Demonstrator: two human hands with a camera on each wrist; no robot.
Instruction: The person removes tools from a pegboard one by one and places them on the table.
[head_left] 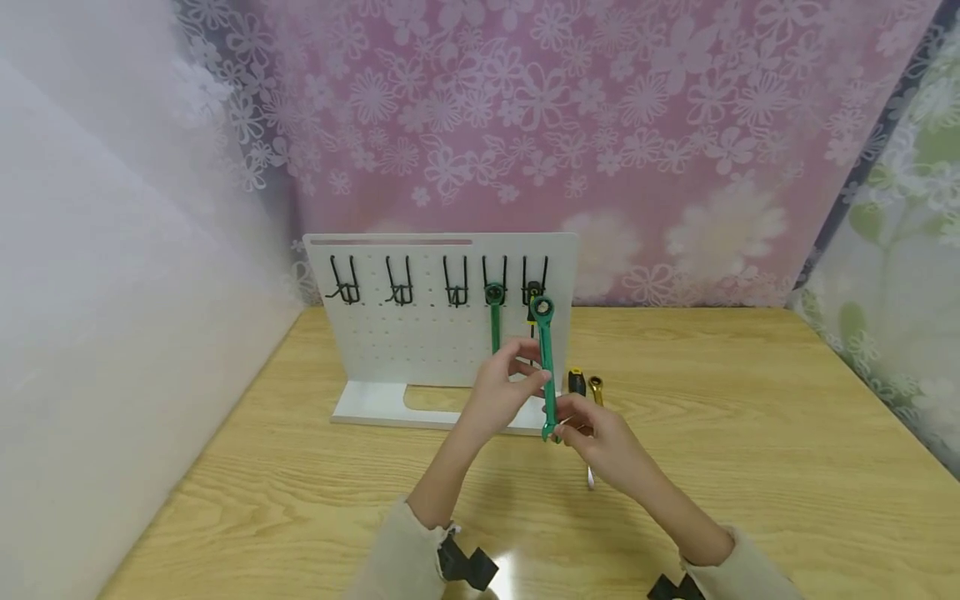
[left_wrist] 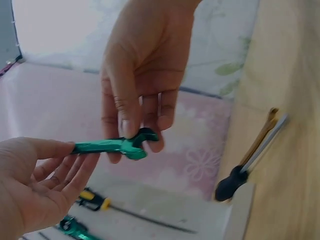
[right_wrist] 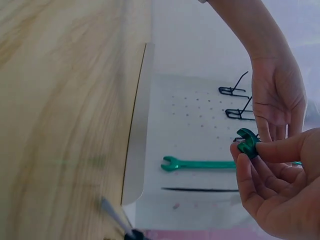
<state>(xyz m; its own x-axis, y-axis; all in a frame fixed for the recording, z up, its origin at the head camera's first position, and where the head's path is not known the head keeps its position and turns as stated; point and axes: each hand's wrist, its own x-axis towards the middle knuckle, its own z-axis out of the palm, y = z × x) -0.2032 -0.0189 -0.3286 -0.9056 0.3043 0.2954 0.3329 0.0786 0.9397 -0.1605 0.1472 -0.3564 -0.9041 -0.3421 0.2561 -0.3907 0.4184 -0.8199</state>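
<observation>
Both hands hold one green ratcheting wrench (head_left: 547, 358) in front of the white pegboard (head_left: 405, 342), its ring end up and its open jaw down. My left hand (head_left: 504, 387) pinches the middle of the shaft between thumb and fingers. Lower down, my right hand (head_left: 603, 437) pinches the open-jaw end, which shows closely in the left wrist view, thumb against the green jaw (left_wrist: 134, 149). Behind them a second green wrench (head_left: 495, 321) hangs from a black hook, and beside it a yellow-and-black screwdriver (head_left: 533, 300) hangs from the rightmost hook.
Three more black hooks, among them the leftmost hook (head_left: 345, 287), line the board's left part. On the wooden table (head_left: 712, 400), right of the board's base, lie a black-handled screwdriver (head_left: 576, 382) and a gold wrench (head_left: 596, 387). A pink floral curtain (head_left: 525, 125) hangs behind.
</observation>
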